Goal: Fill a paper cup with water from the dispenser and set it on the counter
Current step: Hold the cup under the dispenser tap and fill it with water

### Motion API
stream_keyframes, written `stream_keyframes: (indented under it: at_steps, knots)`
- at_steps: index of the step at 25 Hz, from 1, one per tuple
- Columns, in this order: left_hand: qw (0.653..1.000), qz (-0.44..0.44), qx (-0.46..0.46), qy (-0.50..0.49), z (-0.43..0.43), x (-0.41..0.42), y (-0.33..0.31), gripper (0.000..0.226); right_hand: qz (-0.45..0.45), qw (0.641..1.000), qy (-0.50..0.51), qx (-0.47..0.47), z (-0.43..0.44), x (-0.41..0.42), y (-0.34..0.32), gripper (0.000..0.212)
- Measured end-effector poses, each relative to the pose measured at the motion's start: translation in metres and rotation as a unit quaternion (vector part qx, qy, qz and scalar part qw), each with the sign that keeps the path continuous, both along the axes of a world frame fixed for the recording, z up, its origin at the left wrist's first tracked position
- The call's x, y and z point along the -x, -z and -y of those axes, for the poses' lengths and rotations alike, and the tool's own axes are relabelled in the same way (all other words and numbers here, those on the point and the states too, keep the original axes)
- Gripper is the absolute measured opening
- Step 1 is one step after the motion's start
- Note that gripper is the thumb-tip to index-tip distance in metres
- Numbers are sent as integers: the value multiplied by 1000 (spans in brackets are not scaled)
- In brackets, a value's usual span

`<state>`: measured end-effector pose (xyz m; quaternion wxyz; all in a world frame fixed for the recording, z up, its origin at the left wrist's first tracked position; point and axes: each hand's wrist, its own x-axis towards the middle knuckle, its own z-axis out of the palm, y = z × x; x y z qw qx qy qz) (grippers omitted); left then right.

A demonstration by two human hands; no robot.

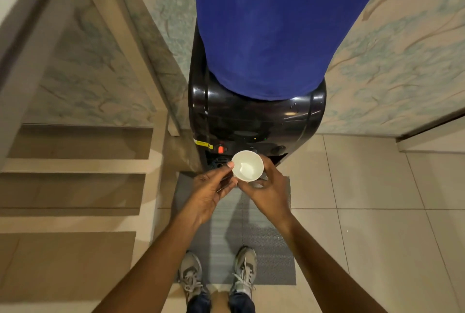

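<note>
A white paper cup (247, 165) is held upright just in front of the black water dispenser (256, 116), which carries a big bottle under a blue cover (271, 23). My right hand (266, 189) wraps the cup from the right and below. My left hand (214, 188) touches the cup's left rim with thumb and fingertips. The cup's inside looks white; I cannot tell whether water is in it. A red tap button (221, 149) sits on the dispenser's front, just left of the cup.
A grey mat (266, 249) lies on the tiled floor (364, 212) under my shoes (242, 272). Beige shelves or steps (75, 187) stand to the left. Patterned walls (402, 61) flank the dispenser.
</note>
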<state>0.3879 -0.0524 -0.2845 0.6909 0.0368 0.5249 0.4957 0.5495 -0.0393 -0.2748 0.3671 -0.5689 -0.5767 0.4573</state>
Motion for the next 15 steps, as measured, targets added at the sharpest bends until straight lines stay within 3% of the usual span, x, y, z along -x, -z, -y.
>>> stream_keyframes:
  at_steps: [5, 15]
  knots:
    - [1000, 14, 8, -6, -1, -3, 47, 23, 2, 1000, 19, 8, -1, 2, 47, 62]
    - [999, 36, 18, -20, -5, -4, 100, 24, 12, 1000, 20, -21, -5, 6, 102, 63]
